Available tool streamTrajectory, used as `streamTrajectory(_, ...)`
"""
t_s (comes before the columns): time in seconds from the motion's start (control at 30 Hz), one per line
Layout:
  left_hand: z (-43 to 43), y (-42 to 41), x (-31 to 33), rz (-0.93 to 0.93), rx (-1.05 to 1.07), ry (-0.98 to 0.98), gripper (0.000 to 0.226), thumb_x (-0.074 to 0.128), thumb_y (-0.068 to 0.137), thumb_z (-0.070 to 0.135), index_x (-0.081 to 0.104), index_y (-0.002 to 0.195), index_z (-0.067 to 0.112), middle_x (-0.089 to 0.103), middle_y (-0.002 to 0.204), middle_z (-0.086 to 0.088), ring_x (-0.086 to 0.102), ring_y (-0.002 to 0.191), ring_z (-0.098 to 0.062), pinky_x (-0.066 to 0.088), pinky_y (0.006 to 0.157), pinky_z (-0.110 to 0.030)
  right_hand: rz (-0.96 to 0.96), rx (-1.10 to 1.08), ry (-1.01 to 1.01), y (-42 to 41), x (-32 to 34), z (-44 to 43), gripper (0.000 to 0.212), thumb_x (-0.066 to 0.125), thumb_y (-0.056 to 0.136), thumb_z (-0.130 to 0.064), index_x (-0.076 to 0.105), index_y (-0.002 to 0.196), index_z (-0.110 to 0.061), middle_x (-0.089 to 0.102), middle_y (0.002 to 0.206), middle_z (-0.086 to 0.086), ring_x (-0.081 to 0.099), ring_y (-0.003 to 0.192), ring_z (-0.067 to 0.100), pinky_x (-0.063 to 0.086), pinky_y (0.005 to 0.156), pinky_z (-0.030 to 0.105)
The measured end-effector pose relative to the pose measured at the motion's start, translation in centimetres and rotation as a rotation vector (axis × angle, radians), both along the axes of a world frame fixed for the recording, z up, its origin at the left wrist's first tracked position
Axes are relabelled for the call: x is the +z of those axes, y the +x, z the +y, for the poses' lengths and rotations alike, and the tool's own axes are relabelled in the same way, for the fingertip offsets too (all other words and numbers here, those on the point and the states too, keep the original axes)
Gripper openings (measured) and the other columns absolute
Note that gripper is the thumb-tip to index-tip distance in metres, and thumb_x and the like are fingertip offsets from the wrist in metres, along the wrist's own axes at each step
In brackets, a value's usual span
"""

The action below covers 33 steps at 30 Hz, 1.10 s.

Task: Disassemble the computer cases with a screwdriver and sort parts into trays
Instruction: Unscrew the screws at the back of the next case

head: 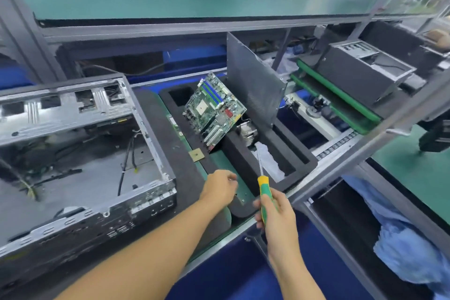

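- Right hand (275, 212) wraps its fingers round the screwdriver (263, 192), gripping the glossy yellow-green handle with the thin steel shaft pointing up.
- Left hand (220, 189) is near the black foam tray (304, 156), fingers curled; whether they pinch a screw I cannot tell.
- Seemingly midway: the green circuit board (214, 109) leans in the tray, while the bare metal case (80, 153) at left holds loose cables.

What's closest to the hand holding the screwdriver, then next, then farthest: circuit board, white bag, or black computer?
From the right hand holding the screwdriver:
1. white bag, just ahead
2. circuit board, farther back, leftward
3. black computer, far back right
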State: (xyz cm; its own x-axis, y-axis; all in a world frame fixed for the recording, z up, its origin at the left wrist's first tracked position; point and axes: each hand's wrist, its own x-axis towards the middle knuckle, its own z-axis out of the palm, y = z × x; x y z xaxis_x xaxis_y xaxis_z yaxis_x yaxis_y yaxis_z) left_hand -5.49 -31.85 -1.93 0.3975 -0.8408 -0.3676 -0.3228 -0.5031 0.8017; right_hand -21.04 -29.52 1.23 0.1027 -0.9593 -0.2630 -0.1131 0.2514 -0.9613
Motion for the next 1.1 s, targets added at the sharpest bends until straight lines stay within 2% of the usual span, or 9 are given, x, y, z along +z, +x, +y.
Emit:
streamTrajectory(0.1,3.0,1.5,4.1,0.102,0.009,-0.177,0.025,0.047,0.097,0.010,0.067,0.112,0.016,0.075,0.083,0.006,0.073,0.074,-0.008,0.059,0.076,-0.027,-0.176,0.051,-0.032,3.1,0.9,2.6,0.020,0.052,0.099,-0.014,0.067,0.108,-0.024,0.069,0.084,0.008,0.053,0.061,0.017,0.042,0.053,0.030)
streamTrajectory(0.2,7.3,4.8,8.6,0.161,-0.017,-0.314,0.024,0.046,0.094,0.003,0.062,0.098,0.021,0.075,0.088,-0.001,0.072,0.077,-0.013,0.059,0.079,-0.033,-0.364,0.060,-0.012,6.4,1.6,6.4,0.023,0.049,0.097,-0.011,0.068,0.104,-0.023,0.068,0.085,0.010,0.053,0.057,0.018,0.041,0.048,0.028)
streamTrajectory(0.3,13.1,10.0,11.3,-0.059,-0.035,-0.332,0.023,0.049,0.091,0.008,0.065,0.093,0.025,0.074,0.096,0.000,0.068,0.088,-0.016,0.054,0.079,-0.030,-0.473,0.089,0.005,9.5,2.0,11.1,0.022,0.055,0.087,-0.014,0.068,0.097,-0.028,0.067,0.085,0.011,0.053,0.055,0.018,0.040,0.045,0.027)
streamTrajectory(0.4,18.9,16.4,11.8,-0.362,-0.072,-0.194,0.025,0.049,0.094,0.014,0.067,0.110,0.019,0.066,0.115,0.000,0.061,0.092,-0.016,0.047,0.081,-0.029,-0.540,0.135,0.024,12.1,2.1,15.9,0.019,0.058,0.082,-0.018,0.068,0.092,-0.031,0.064,0.080,0.010,0.048,0.052,0.018,0.036,0.043,0.026)
streamTrajectory(0.47,22.3,20.6,11.6,-0.574,-0.082,-0.040,0.028,0.051,0.096,0.023,0.063,0.121,0.018,0.057,0.127,-0.007,0.058,0.108,-0.025,0.048,0.093,-0.038,-0.552,0.168,0.048,13.7,1.9,19.3,0.016,0.059,0.084,-0.021,0.068,0.094,-0.030,0.063,0.077,0.009,0.047,0.051,0.018,0.035,0.042,0.025)
streamTrajectory(0.6,27.1,26.6,10.6,-0.841,-0.131,0.290,0.056,0.048,0.096,0.051,0.046,0.139,0.016,0.039,0.145,-0.016,0.045,0.127,-0.038,0.040,0.104,-0.049,-0.496,0.233,0.107,16.2,1.6,26.1,0.014,0.060,0.090,-0.024,0.071,0.096,-0.029,0.061,0.076,0.006,0.046,0.050,0.014,0.034,0.041,0.025)
streamTrajectory(0.77,29.3,29.4,9.5,-0.809,-0.352,0.603,0.120,0.049,0.071,0.089,-0.003,0.158,0.026,0.008,0.165,-0.017,0.018,0.148,-0.043,0.025,0.115,-0.059,-0.306,0.342,0.114,17.9,0.8,32.0,0.024,0.048,0.104,-0.012,0.069,0.100,-0.022,0.060,0.076,0.007,0.045,0.048,0.016,0.034,0.042,0.026)
streamTrajectory(0.87,29.4,29.1,9.4,-0.777,-0.389,0.635,0.122,0.047,0.077,0.085,-0.022,0.154,0.020,-0.014,0.164,-0.020,-0.005,0.151,-0.042,0.015,0.118,-0.062,-0.145,0.423,0.098,18.4,0.1,33.7,0.014,0.053,0.102,-0.015,0.066,0.107,-0.018,0.060,0.074,0.004,0.042,0.047,0.015,0.031,0.041,0.024)
streamTrajectory(1.1,30.2,27.8,10.0,-0.830,-0.414,0.622,0.110,0.040,0.089,0.075,-0.023,0.154,0.014,-0.013,0.162,-0.025,-0.004,0.151,-0.041,0.013,0.121,-0.056,-0.007,0.510,0.025,19.0,-0.6,35.1,0.020,0.059,0.097,-0.018,0.072,0.098,-0.033,0.059,0.066,-0.003,0.043,0.050,0.005,0.035,0.050,0.017)
